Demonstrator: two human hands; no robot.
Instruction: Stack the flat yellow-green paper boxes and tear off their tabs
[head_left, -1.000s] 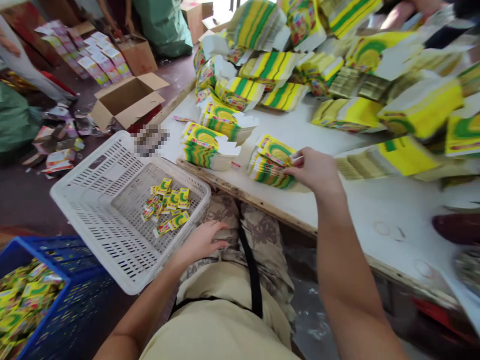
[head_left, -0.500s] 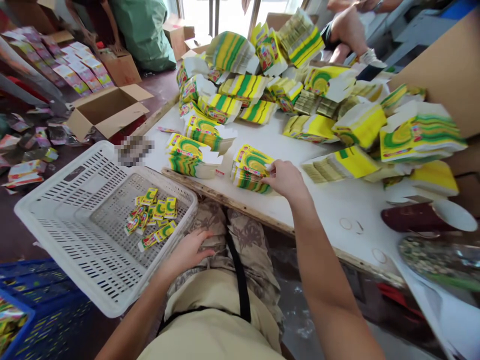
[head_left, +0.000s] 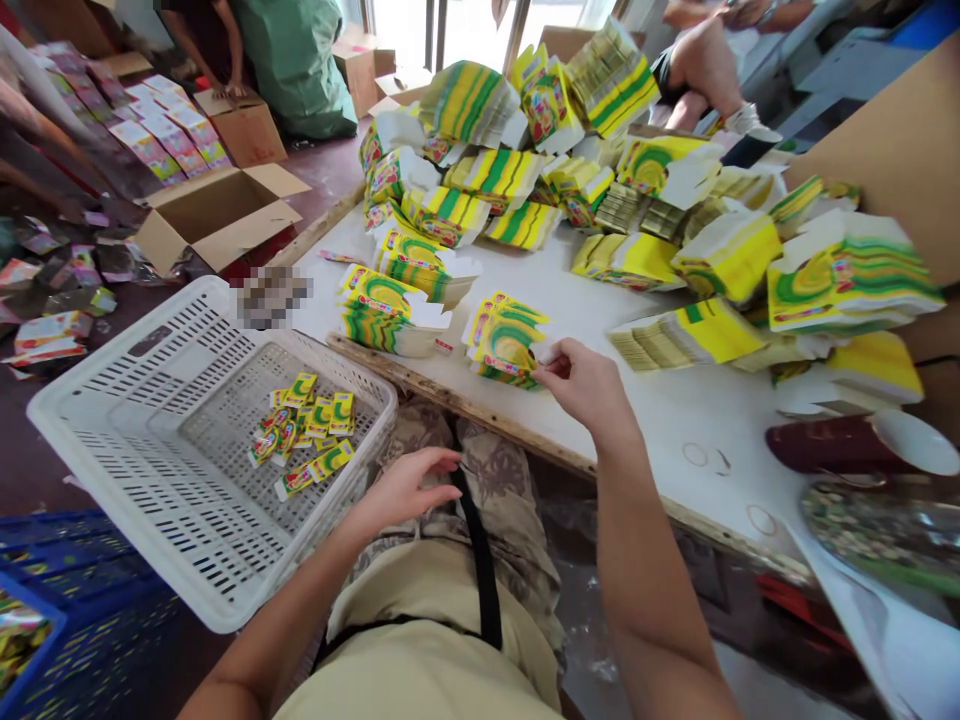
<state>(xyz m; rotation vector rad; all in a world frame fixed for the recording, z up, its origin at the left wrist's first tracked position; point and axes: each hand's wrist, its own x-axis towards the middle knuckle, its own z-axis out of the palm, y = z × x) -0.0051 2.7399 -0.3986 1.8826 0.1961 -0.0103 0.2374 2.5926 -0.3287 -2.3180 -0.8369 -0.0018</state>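
Note:
My right hand (head_left: 583, 388) pinches the edge of a flat yellow-green carton (head_left: 507, 346) at the front of the table. That carton lies tilted against a small stack of the same flat cartons (head_left: 501, 306). Over my lap, my left hand (head_left: 411, 488) is empty, thumb and fingers apart. To its left stands a white plastic basket (head_left: 142, 440), tilted, with several small folded yellow-green boxes (head_left: 319, 418) inside. Another stack of flat cartons (head_left: 386, 310) sits at the table edge, left of my right hand.
Many bundles of flat cartons (head_left: 517, 175) crowd the back of the white table (head_left: 570, 420). A dark red mug (head_left: 832, 440) lies on its side at right. An open cardboard box (head_left: 217, 215), a blue crate (head_left: 97, 600) and a green sack (head_left: 296, 70) stand left. Other people work at the back.
My right hand has drawn the front carton slightly toward me and down from the stack. My left hand has moved right and up over my lap, staying empty.

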